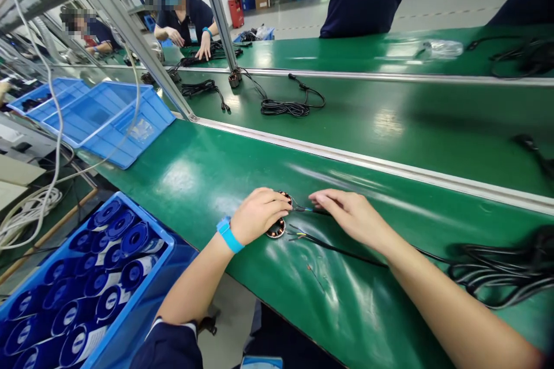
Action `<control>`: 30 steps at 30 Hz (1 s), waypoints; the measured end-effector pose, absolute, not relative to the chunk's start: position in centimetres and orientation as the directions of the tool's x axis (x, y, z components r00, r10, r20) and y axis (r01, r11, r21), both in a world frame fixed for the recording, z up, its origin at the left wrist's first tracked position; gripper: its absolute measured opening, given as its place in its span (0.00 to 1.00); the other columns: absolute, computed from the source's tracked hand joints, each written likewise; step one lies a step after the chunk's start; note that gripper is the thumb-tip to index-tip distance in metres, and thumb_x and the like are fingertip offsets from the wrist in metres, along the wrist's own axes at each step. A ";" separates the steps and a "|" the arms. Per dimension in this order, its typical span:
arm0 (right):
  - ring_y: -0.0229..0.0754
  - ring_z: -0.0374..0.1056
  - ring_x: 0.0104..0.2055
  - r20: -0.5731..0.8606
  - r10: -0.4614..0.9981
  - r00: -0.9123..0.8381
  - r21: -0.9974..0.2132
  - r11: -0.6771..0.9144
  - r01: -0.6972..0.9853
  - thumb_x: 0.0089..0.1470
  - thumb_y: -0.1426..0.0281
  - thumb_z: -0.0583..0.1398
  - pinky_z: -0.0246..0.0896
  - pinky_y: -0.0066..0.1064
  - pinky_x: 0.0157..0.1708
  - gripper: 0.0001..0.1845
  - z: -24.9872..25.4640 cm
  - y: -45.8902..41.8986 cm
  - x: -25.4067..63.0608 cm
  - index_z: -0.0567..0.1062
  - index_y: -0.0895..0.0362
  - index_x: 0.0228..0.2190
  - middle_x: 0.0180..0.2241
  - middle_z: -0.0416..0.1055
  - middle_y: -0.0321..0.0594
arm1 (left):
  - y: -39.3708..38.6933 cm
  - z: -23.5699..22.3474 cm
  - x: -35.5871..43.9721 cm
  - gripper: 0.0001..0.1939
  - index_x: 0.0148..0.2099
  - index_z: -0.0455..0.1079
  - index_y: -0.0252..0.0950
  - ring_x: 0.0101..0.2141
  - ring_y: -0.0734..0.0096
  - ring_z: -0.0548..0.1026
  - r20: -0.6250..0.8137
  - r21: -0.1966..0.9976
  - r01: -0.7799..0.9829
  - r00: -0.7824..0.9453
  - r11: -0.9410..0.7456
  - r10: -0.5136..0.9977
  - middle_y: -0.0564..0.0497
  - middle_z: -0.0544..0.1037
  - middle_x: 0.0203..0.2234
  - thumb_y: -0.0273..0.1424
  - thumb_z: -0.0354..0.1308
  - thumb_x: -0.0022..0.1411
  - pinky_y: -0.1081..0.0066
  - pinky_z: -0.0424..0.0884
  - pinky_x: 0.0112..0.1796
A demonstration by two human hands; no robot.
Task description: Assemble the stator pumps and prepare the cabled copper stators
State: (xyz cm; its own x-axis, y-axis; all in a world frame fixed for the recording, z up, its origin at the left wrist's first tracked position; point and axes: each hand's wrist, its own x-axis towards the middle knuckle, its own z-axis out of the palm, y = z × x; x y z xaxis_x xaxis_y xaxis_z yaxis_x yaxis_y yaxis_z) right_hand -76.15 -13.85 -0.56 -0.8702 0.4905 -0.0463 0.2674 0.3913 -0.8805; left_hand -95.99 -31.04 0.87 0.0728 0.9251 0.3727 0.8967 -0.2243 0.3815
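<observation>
My left hand (262, 216) rests over a ring-shaped motor stator (286, 198) with copper windings, its fingers bent around it and hiding part of it. A second copper-wound stator (276, 229) lies just below those fingers. Thin wires (298, 207) run from the upper stator toward my right hand (346, 211). The fingers of that hand are drawn together around the end of a black cable (321, 212), though the exact grip is partly hidden. Nearer to me, another black cable (341, 249) lies on the green tabletop (194, 155), its bare coloured wire ends fanned out beside the lower stator.
Coiled black cables (502, 271) lie at right. A blue crate (171, 242) of dark blue cylindrical parts stands at lower left, blue bins (142, 132) farther back. Beyond a metal rail (346, 155) are a cable bundle (285, 106) and co-workers, one person's hands (204, 46) on cables.
</observation>
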 end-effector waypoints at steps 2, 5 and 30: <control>0.44 0.71 0.35 -0.155 0.392 -0.907 -0.901 0.320 0.292 0.63 0.47 0.50 0.67 0.35 0.37 0.28 -1.0 -13.8 -77.4 0.78 0.55 0.40 0.35 0.75 0.42 | -29.9 1.1 -96.4 0.09 0.48 0.74 0.39 0.47 0.68 0.75 0.252 0.357 0.907 0.136 -0.223 0.958 0.51 0.79 0.45 0.29 0.54 0.70 0.65 0.69 0.52; 0.37 0.63 0.27 -0.230 0.342 -0.911 -0.944 0.148 0.294 0.58 0.45 0.55 0.58 0.29 0.26 0.29 -1.4 -14.3 -78.4 0.77 0.58 0.36 0.30 0.71 0.40 | -29.5 1.0 -96.7 0.10 0.48 0.76 0.41 0.47 0.69 0.75 0.150 0.351 0.917 0.145 -0.190 0.978 0.51 0.78 0.46 0.27 0.55 0.69 0.67 0.70 0.50; 0.45 0.69 0.50 0.146 0.575 -0.805 -0.617 0.689 0.380 0.61 0.58 0.56 0.64 0.37 0.53 0.22 -0.5 -3.2 -85.3 0.69 0.55 0.52 0.49 0.72 0.42 | -29.4 -1.8 -101.6 0.08 0.44 0.76 0.38 0.34 0.70 0.75 0.557 0.659 0.743 -0.584 0.114 0.590 0.51 0.78 0.33 0.32 0.58 0.67 0.68 0.71 0.40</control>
